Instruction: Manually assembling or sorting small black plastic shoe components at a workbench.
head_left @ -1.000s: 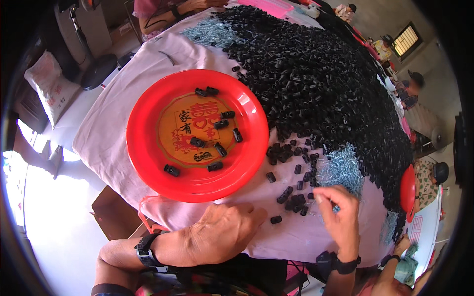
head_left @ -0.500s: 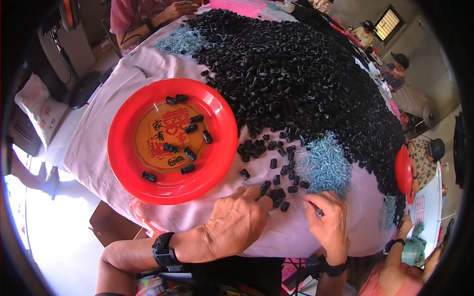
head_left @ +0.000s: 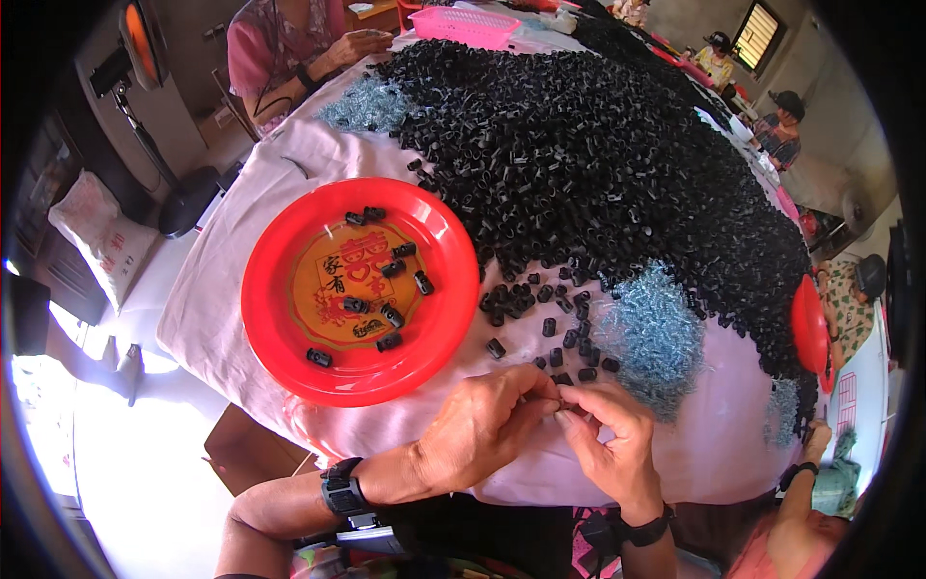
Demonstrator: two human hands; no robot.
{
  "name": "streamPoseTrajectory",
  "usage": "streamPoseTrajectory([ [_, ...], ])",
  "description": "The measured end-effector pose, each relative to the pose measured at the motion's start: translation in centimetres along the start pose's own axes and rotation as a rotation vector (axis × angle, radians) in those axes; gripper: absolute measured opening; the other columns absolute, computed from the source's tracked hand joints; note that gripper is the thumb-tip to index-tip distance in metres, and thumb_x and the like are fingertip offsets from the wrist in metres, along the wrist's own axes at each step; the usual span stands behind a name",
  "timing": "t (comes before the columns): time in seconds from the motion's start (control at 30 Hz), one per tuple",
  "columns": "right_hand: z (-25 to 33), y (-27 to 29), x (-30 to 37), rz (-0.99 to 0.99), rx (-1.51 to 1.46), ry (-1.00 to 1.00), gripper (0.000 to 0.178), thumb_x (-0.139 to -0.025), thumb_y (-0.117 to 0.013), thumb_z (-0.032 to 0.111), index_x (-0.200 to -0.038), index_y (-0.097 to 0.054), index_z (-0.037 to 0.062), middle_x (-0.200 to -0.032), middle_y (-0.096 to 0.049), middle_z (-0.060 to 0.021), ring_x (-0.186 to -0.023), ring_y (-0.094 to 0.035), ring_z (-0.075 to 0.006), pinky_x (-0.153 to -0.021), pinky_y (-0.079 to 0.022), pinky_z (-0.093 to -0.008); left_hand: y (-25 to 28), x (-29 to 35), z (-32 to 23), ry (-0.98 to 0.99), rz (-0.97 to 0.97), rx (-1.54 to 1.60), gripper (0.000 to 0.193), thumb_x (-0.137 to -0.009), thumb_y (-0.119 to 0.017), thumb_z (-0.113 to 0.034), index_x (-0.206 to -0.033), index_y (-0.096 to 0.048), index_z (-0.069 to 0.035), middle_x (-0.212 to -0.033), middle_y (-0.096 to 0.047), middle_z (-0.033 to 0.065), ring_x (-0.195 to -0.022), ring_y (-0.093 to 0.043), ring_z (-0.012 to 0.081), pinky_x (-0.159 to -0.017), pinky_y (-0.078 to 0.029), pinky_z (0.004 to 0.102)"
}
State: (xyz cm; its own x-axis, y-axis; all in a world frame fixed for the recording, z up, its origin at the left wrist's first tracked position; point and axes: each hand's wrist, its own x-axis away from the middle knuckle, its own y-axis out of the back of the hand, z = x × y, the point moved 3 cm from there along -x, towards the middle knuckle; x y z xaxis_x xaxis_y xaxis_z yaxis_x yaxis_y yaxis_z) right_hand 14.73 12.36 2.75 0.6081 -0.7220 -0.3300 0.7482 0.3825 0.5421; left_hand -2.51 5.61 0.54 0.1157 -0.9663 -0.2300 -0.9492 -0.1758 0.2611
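Note:
My left hand (head_left: 482, 425) and my right hand (head_left: 613, 442) meet fingertip to fingertip just above the pink cloth, both closed in a pinch. Whatever they pinch is tiny and mostly covered by the fingers; only a dark bit shows. Just beyond them lie several loose, short black plastic barrels (head_left: 550, 328). A pile of small bluish-silver springs (head_left: 654, 333) is beyond my right hand. Left of my hands sits a red plate (head_left: 265, 314) with a yellow printed centre, holding several black barrel pieces (head_left: 390, 342) spread apart.
A great heap of black plastic pieces (head_left: 569, 164) covers the table's far side. More springs (head_left: 367, 106) and a pink basket (head_left: 468, 27) lie farther off. Across the table is a person's hand (head_left: 359, 46); at right are a co-worker's arm (head_left: 801, 473) and another red plate (head_left: 812, 323).
My left hand has drawn back from the loose black pieces and moved right; my right hand has come left to meet it. The whole view has shifted slightly.

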Motion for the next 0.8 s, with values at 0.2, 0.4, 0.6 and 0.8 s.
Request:
streamPoseTrajectory([
  [0.2,-0.8,0.3,0.6,-0.033,-0.039,-0.006,0.017,-0.086,-0.078,-0.001,-0.103,-0.077,0.0005,-0.090,-0.075,-0.0090,-0.067,-0.063,-0.0131,-0.057,-0.048,-0.0254,0.7,-0.3,-1.3,0.188,0.150,-0.029,0.022,-0.093,-0.075,-0.011,-0.110,-0.069,0.002,-0.098,-0.071,0.0161,-0.087,-0.070,0.0258,-0.075,-0.055,0.0380],
  [0.4,-1.6,0.3,-0.2,-0.063,-0.017,-0.138,0.013,-0.088,-0.076,0.003,-0.101,-0.077,0.0005,-0.087,-0.073,-0.0081,-0.068,-0.064,-0.0118,-0.060,-0.050,-0.0251,0.3,-2.2,0.3,-0.211,-0.052,-0.816,0.047,-0.092,-0.071,-0.017,-0.134,-0.060,0.002,-0.147,-0.056,0.0218,-0.140,-0.048,0.0414,-0.113,-0.041,0.0493],
  [0.6,-2.0,0.9,0.3,-0.126,-0.020,-0.052,0.014,-0.087,-0.076,0.000,-0.101,-0.077,0.0001,-0.085,-0.072,-0.0062,-0.064,-0.057,-0.0094,-0.057,-0.045,-0.0240,-0.1,-1.3,-0.4,-0.208,0.151,-0.572,0.047,-0.092,-0.068,-0.009,-0.137,-0.059,0.002,-0.143,-0.057,0.0242,-0.134,-0.054,0.0406,-0.108,-0.047,0.0492],
  [0.8,-2.4,1.5,0.3,-0.194,-0.057,-0.036,0.013,-0.087,-0.076,-0.001,-0.099,-0.076,-0.0001,-0.084,-0.071,-0.0051,-0.064,-0.055,-0.0083,-0.056,-0.043,-0.0231,2.0,-1.9,1.1,-0.195,0.009,-0.503,0.042,-0.088,-0.067,0.002,-0.130,-0.063,0.002,-0.133,-0.062,0.0210,-0.121,-0.061,0.0388,-0.094,-0.055,0.0444],
])
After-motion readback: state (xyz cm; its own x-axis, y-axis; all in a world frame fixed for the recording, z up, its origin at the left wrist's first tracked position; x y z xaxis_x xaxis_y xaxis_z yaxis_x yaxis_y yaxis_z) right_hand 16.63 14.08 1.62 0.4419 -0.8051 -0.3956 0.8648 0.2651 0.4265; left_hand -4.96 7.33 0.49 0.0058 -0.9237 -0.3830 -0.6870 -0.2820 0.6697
